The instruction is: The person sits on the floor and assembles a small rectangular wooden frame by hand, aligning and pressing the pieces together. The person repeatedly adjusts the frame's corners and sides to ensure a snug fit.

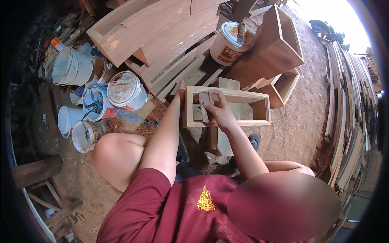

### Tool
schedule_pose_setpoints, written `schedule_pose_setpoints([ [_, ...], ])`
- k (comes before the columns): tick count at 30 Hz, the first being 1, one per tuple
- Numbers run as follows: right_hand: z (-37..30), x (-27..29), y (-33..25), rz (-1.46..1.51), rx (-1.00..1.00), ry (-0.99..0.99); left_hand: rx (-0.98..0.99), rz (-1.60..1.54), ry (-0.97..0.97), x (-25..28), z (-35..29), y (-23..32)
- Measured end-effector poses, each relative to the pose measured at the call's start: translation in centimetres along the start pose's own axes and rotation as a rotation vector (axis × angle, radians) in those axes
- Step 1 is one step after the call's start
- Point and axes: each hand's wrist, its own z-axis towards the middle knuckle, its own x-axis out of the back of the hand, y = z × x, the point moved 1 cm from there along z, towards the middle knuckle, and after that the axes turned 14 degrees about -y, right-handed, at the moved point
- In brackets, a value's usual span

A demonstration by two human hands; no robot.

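Observation:
A long, shallow wooden box [259,95] with an open top rests across a wooden support [224,141] in front of me. My left hand [181,92] holds the box's left end from outside; the hand is seen edge-on, and most of its fingers are hidden. Over the left part of the opening, my right hand [221,110] is closed around a worn, pale brown strip [204,108] that looks like folded sandpaper. Thumb and fingers pinch the strip near its upper part, and its lower end reaches the box's near side.
Several buckets [127,90] stand at left with blue cord [133,117] between them. A large wooden cabinet piece [150,34] lies beyond. A paint bucket [231,44] carrying a brush and more wooden boxes [265,50] stand far right. Stacked boards [344,109] line the right side.

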Motion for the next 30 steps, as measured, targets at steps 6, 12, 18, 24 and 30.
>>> schedule_pose_setpoints([
  [6,-1.2,-0.2,-1.8,-0.082,0.058,-0.009,0.005,-0.010,0.001,0.2,0.4,-0.1],
  [12,0.8,0.1,0.1,-0.232,0.067,-0.006,0.009,0.002,-0.003,0.0,0.6,-0.1],
  [18,3.7,-1.3,0.8,-0.457,0.029,0.092,0.013,0.003,0.015,0.6,0.5,0.2],
  [24,3.8,-2.4,0.4,-0.624,-0.028,0.113,0.019,-0.016,0.026,1.0,0.8,-0.6],
  [30,4.2,-2.2,1.2,-0.628,0.017,0.153,0.018,-0.030,0.034,1.1,1.1,-0.9],
])
